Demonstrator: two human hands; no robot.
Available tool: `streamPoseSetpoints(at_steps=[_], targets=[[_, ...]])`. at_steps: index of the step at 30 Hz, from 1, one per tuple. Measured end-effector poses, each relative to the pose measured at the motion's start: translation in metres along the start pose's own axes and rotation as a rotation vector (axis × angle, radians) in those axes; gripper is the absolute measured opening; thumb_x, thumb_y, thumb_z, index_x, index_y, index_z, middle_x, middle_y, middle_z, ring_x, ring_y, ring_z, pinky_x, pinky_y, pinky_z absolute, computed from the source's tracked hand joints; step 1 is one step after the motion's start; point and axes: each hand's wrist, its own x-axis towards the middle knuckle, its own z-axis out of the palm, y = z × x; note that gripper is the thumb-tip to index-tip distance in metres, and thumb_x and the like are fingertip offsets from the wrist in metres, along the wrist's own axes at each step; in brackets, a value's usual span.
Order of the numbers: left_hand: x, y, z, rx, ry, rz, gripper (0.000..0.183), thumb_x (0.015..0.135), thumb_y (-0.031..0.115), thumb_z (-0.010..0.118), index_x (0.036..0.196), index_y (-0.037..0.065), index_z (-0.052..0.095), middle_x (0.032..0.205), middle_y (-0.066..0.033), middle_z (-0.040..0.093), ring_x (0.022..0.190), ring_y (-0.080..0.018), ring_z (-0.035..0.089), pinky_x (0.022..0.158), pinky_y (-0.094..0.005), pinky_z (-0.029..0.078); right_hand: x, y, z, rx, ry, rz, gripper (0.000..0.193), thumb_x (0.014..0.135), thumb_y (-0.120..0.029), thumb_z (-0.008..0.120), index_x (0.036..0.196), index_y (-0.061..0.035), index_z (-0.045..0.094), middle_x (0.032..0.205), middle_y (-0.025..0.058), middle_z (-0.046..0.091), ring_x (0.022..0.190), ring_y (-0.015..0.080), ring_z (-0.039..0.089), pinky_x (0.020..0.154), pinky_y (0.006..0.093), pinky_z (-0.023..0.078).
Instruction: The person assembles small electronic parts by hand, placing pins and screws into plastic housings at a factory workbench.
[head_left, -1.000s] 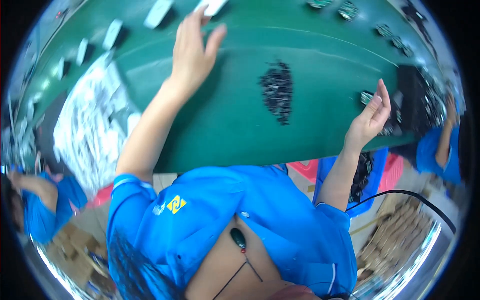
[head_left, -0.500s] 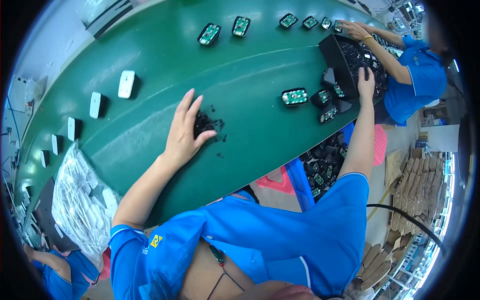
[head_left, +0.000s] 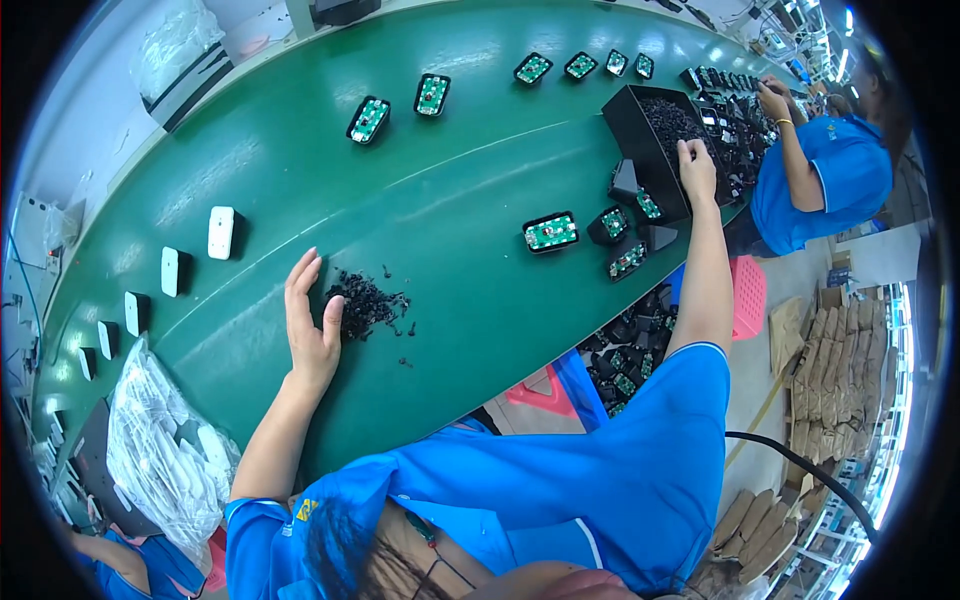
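Note:
My left hand (head_left: 312, 335) rests on the green table with its fingers stretched out and thumb apart. It curves along the left side of a loose pile of small black parts (head_left: 368, 306), too small to name exactly. My right hand (head_left: 698, 175) is at the near side of a black box (head_left: 632, 140) that holds many similar black bits. Its fingers are drawn together, and whatever they hold is hidden. Left of the box lies a black housing with a green circuit board (head_left: 551, 232). Several more such housings (head_left: 627, 262) lean by the box's near corner.
Housings with green boards (head_left: 432, 95) line the far side; white-topped units (head_left: 221, 233) stand at left, near a clear plastic bag (head_left: 165, 440). A blue crate (head_left: 575, 385) of housings sits below the table edge. At right, a co-worker in blue (head_left: 825, 180) handles parts.
The view has shifted, showing more of the small black pile beside my left hand. My right hand's fingers have closed together at the box. The co-worker's hand has left the row of housings.

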Motion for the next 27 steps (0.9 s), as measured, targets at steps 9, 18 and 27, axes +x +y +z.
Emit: streamPoseSetpoints(at_steps=[9, 18, 27], targets=[[0.004, 0.002, 0.002, -0.047, 0.045, -0.042, 0.036, 0.094, 0.014, 0.052, 0.127, 0.0, 0.046, 0.135, -0.0175, 0.045, 0.121, -0.0297, 0.046, 0.098, -0.0365, 0.041, 0.028, 0.008, -0.008, 0.633, 0.046, 0.481, 0.026, 0.091, -0.033, 0.058, 0.097, -0.0083, 0.061, 0.073, 0.0006, 0.053, 0.06, 0.0131, 0.047, 0.043, 0.0292, 0.038], [0.006, 0.001, 0.003, -0.043, -0.006, -0.039, 0.034, 0.094, 0.016, 0.053, 0.124, 0.001, 0.049, 0.132, -0.0177, 0.048, 0.121, -0.031, 0.046, 0.101, -0.0386, 0.037, 0.039, 0.016, -0.04, 0.986, 0.059, 0.77, 0.018, 0.092, -0.029, 0.053, 0.094, -0.0114, 0.056, 0.077, 0.0029, 0.053, 0.062, 0.0165, 0.046, 0.047, 0.0288, 0.036], [0.004, -0.008, 0.004, -0.124, 0.036, -0.05, 0.031, 0.092, 0.013, 0.053, 0.121, 0.0, 0.051, 0.13, -0.0175, 0.05, 0.119, -0.0293, 0.048, 0.098, -0.0353, 0.039, 0.019, -0.029, -0.057, 1.553, -0.14, 0.578, 0.014, 0.095, -0.023, 0.051, 0.091, -0.0095, 0.054, 0.074, 0.0079, 0.055, 0.063, 0.0161, 0.051, 0.044, 0.0243, 0.032]])
